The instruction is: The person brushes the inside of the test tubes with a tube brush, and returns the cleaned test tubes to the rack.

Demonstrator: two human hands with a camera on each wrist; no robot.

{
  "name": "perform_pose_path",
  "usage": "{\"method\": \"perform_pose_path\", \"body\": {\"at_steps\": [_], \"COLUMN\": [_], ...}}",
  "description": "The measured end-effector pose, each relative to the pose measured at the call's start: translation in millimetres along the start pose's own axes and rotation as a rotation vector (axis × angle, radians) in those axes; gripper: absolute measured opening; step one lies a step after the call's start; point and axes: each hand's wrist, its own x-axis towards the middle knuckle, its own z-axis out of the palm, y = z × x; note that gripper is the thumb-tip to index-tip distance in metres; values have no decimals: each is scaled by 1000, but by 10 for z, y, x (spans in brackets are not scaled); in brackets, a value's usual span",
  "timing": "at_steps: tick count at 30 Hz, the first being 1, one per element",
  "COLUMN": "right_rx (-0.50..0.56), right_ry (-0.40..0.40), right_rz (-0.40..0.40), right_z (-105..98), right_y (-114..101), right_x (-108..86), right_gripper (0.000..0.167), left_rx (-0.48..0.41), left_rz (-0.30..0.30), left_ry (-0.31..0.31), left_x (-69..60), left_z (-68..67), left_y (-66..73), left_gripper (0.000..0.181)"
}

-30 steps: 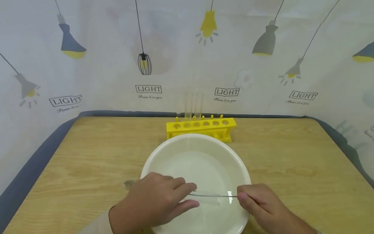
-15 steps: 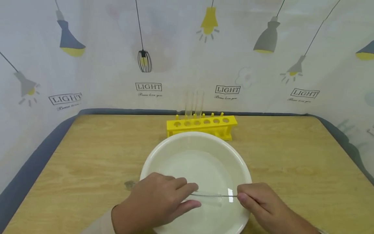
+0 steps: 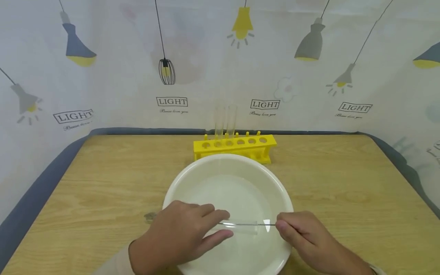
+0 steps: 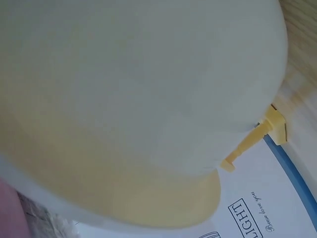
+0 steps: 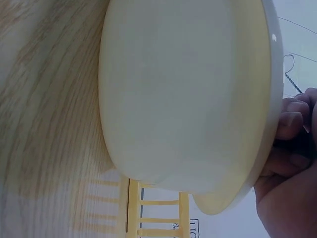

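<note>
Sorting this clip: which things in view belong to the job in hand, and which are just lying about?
Part of the job:
clear tube, in the left hand
twisted wire, gripped by the right hand, running into that tube
pale basin beneath them
likely the yellow rack with two other tubes, untouched

Just surroundings:
lamp-print backdrop
wooden table, only a support

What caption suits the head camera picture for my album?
Over a white basin, the left hand holds a clear tube, the right hand a wire reaching into it.
</note>
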Motion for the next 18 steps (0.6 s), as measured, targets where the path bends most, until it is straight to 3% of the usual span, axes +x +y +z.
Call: {"method": "perform_pose_path", "body": {"at_steps": [6,9,14,18], "right_rx": [-117,-157,-175,-172], "right_ry": [38,58,78,70], "right_rz": [1,-39,-131,-140], "right_z": [-20,-32,-37,-53], "right_y": [-46,-36,37,68], "right_x": [25,31,23,15], "right_gripper": [38,37,33,33], "left_rx": [4,5,-4,-25], "left_rz": [-3,-4,11,14], "left_ry": [23,30,41,34], "left_x": [-10,-9,-9,-9], "left_z": [-15,-16,-14,-10], "left_y": [-21,-44,-77,-89], "left_gripper": [30,33,33,29]}}
